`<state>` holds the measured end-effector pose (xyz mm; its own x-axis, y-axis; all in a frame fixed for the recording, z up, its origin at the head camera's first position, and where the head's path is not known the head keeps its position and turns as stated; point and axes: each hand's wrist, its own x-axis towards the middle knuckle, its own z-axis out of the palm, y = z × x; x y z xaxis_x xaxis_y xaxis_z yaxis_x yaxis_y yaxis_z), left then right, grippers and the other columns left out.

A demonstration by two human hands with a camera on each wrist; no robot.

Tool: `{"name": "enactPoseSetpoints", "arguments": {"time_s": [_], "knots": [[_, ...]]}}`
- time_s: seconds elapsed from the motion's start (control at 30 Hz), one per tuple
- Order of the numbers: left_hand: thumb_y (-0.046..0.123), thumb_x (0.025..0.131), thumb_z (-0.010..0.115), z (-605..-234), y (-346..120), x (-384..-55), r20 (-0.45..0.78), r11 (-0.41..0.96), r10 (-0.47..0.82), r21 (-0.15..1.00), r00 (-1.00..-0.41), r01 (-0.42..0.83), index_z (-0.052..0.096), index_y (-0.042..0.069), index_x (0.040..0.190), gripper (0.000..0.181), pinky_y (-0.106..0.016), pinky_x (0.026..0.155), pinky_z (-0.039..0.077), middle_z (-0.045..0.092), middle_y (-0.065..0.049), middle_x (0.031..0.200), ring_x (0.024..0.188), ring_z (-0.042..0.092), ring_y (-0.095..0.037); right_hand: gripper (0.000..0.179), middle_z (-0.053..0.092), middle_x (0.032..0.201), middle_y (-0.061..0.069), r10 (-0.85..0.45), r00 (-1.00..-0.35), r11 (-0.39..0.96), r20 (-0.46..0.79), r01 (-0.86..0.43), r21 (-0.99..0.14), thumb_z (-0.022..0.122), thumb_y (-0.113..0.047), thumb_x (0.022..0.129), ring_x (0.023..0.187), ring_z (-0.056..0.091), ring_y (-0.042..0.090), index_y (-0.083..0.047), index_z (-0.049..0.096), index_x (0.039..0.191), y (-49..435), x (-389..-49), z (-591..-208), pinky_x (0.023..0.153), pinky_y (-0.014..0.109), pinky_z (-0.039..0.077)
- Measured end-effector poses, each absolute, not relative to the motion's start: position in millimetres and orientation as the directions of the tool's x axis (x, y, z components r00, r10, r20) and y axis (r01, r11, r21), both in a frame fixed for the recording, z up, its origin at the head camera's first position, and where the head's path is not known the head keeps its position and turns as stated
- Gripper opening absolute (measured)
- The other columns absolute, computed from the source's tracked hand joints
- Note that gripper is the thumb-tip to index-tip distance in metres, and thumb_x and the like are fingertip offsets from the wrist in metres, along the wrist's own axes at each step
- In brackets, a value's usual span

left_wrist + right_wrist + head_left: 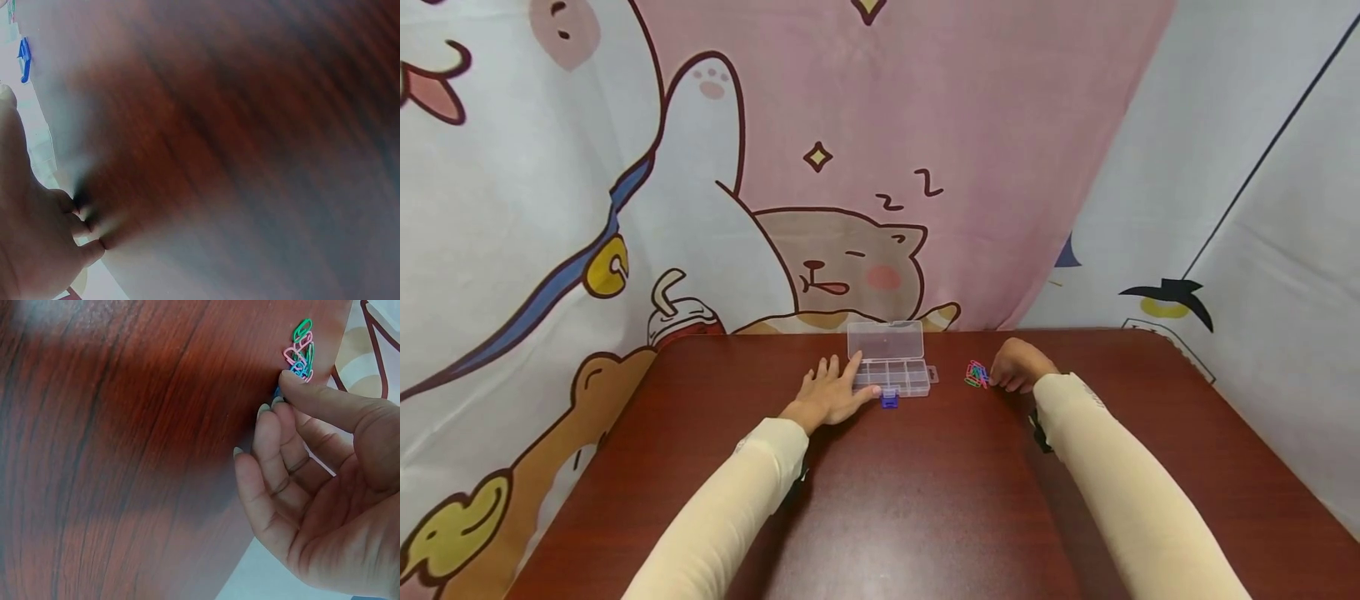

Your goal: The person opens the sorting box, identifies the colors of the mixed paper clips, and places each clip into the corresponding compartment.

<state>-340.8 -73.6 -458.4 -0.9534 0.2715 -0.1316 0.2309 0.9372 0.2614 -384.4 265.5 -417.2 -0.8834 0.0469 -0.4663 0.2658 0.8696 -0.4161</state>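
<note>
A clear plastic compartment box (917, 387) stands with its lid (886, 340) raised at the back and a blue latch (890, 401) in front. My left hand (829, 394) rests with spread, straight fingers at the box's left side, the thumb on its front edge near the latch. To the right of the box lies a small pile of coloured paper clips (976, 373), pink, green and blue. Over the pile's right edge, my right hand (1017, 367) pinches a blue paper clip (277, 393) between thumb and fingertips; most of that clip is hidden.
Everything lies on a dark red-brown wooden table (910, 492), near its far edge. A clear hanging tab (932, 374) sticks out from the box's right side. Behind the table hangs a cartoon-printed cloth (1000, 167).
</note>
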Motion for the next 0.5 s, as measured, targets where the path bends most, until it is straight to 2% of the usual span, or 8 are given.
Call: {"name": "enactPoseSetpoints", "arguments": {"time_s": [0.13,0.23,0.37,0.5], "knots": [[0.074,0.091,0.033,-457.2,-72.7,-340.7,-0.134,0.936,0.278,0.259,-0.951,0.237,0.005,0.028,0.158,0.086,-0.057,0.117,0.011,0.014,-0.024,0.16,0.148,0.011,-0.041,0.013,0.069,0.084,0.01,0.037,-0.883,0.852,-0.469,0.272,-0.447,0.071,-0.014,0.085,0.077,0.068,0.024,-0.002,0.071,0.089,266.5,-381.6,-413.2,0.07,0.043,0.057],[0.073,0.092,0.034,-456.9,-72.1,-340.7,-0.135,0.936,0.278,0.261,-0.951,0.236,0.005,0.027,0.158,0.086,-0.057,0.117,0.011,0.014,-0.023,0.16,0.148,0.011,-0.041,0.018,0.069,0.088,0.011,-0.005,-0.88,0.825,-0.476,0.266,-0.499,0.069,-0.014,0.086,0.081,0.067,0.024,-0.001,0.071,0.097,268.5,-381.5,-407.5,0.072,0.043,0.057],[0.073,0.092,0.034,-458.8,-72.5,-340.9,-0.134,0.936,0.278,0.262,-0.951,0.236,0.005,0.027,0.158,0.086,-0.057,0.117,0.011,0.014,-0.024,0.16,0.148,0.011,-0.042,0.021,0.064,0.082,0.005,-0.063,-0.864,0.733,-0.5,0.3,-0.611,0.063,-0.014,0.089,0.076,0.063,0.018,-0.002,0.067,0.105,264.9,-381.7,-395.2,0.077,0.04,0.057],[0.074,0.091,0.033,-459.8,-73.7,-341.0,-0.131,0.935,0.279,0.265,-0.951,0.237,0.004,0.027,0.158,0.087,-0.057,0.117,0.011,0.014,-0.024,0.16,0.148,0.011,-0.042,0.017,0.06,0.073,-0.002,-0.101,-0.846,0.616,-0.523,0.36,-0.701,0.065,-0.018,0.09,0.067,0.058,0.011,-0.006,0.066,0.103,257.5,-383.8,-386.2,0.074,0.035,0.056]]}}
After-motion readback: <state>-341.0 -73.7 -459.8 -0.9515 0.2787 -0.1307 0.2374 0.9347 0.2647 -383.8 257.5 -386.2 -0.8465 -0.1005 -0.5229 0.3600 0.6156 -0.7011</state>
